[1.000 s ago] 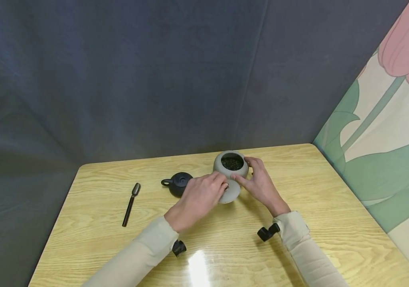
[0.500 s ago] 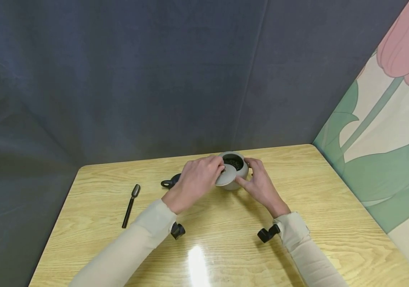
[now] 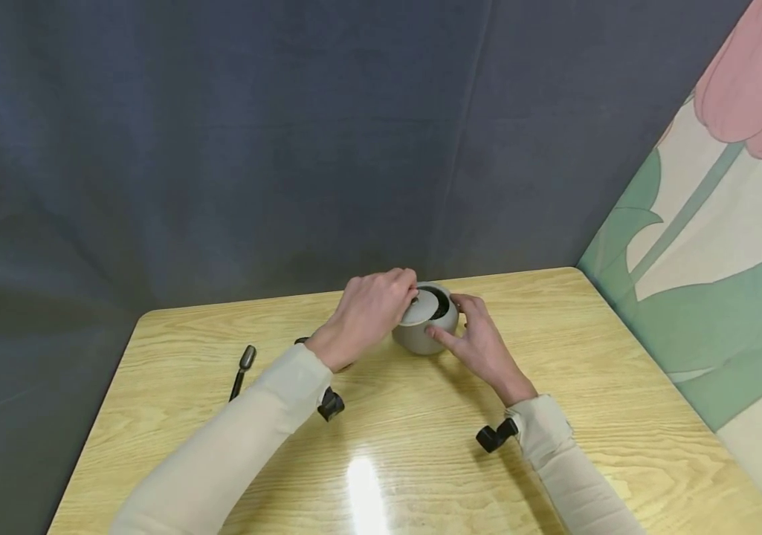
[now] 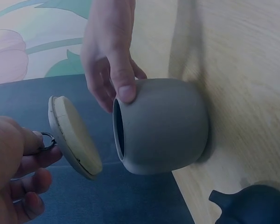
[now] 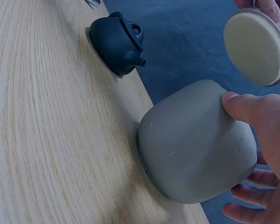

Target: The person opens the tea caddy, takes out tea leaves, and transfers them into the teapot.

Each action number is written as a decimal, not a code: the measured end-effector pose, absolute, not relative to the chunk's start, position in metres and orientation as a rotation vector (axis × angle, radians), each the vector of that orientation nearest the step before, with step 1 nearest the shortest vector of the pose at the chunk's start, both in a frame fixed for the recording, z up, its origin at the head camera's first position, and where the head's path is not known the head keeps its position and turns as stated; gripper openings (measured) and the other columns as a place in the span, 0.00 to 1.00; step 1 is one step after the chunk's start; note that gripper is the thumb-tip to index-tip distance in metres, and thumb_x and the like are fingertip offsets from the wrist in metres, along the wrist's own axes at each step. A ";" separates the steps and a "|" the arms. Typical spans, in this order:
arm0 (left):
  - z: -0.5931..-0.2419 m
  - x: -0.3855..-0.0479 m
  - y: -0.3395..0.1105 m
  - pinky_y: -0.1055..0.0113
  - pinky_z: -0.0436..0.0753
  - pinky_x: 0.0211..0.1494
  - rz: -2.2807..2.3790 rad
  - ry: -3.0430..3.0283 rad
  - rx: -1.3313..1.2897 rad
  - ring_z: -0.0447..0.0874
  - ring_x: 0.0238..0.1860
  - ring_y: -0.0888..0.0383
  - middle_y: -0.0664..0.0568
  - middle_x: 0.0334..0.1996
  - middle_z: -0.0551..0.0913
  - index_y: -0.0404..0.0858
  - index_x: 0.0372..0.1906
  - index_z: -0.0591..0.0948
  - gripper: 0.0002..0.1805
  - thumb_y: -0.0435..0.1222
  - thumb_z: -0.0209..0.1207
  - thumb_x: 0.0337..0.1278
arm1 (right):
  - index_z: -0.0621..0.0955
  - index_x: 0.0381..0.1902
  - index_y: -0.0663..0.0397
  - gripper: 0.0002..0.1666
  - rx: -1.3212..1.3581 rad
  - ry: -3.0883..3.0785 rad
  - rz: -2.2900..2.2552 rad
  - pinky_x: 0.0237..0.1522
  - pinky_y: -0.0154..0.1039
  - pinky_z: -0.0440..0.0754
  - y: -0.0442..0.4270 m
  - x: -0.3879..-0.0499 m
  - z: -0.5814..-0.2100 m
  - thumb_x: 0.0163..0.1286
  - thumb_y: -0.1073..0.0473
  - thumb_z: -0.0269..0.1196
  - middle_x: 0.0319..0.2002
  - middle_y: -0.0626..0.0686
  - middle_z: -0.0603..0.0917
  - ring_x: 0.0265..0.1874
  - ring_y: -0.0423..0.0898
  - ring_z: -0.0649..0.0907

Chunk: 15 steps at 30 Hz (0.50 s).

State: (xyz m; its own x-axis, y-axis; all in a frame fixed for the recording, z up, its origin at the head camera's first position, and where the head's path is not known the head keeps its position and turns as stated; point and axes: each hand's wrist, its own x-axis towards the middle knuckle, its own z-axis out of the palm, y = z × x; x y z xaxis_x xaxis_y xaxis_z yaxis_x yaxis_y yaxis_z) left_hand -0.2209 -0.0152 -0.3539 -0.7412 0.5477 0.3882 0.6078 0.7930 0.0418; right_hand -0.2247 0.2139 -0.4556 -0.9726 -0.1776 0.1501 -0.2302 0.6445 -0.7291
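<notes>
My left hand pinches the small ring on top of a round grey lid. The lid is tilted and hangs just above the mouth of a grey tea jar, apart from the rim in the left wrist view. Around the jar's right side, my right hand holds it, thumb at the upper edge and fingers on the far side. The jar stands upright on the table. Dark contents show in the part of its mouth that the lid leaves uncovered in the head view.
A small black teapot stands left of the jar, mostly hidden behind my left hand in the head view. Farther left lies a dark-handled scoop, partly covered by the left sleeve. A dark curtain hangs behind the wooden table.
My left hand has carried the lid up and away from me, from in front of the jar to over its mouth. My right hand has stayed on the jar.
</notes>
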 end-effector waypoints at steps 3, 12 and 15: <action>-0.352 -0.227 -0.013 0.68 0.78 0.22 -0.224 -2.635 -0.872 0.84 0.25 0.61 0.55 0.36 0.89 0.43 0.46 0.84 0.09 0.41 0.57 0.82 | 0.67 0.79 0.61 0.50 0.355 -2.791 1.245 0.68 0.65 0.77 0.213 -0.225 -0.456 0.72 0.40 0.72 0.76 0.65 0.66 0.71 0.64 0.75; -0.354 -0.244 0.001 0.64 0.82 0.26 -0.197 -2.673 -0.888 0.87 0.28 0.58 0.54 0.37 0.88 0.42 0.45 0.84 0.08 0.40 0.57 0.82 | 0.67 0.79 0.61 0.49 0.355 -2.788 1.251 0.68 0.65 0.78 0.213 -0.222 -0.455 0.72 0.42 0.72 0.76 0.65 0.66 0.71 0.62 0.75; -0.355 -0.247 0.004 0.64 0.82 0.26 -0.174 -2.678 -0.891 0.87 0.28 0.58 0.53 0.37 0.88 0.42 0.45 0.84 0.09 0.40 0.56 0.82 | 0.66 0.79 0.60 0.50 0.358 -2.794 1.254 0.68 0.64 0.77 0.211 -0.222 -0.454 0.72 0.41 0.72 0.76 0.65 0.66 0.71 0.62 0.75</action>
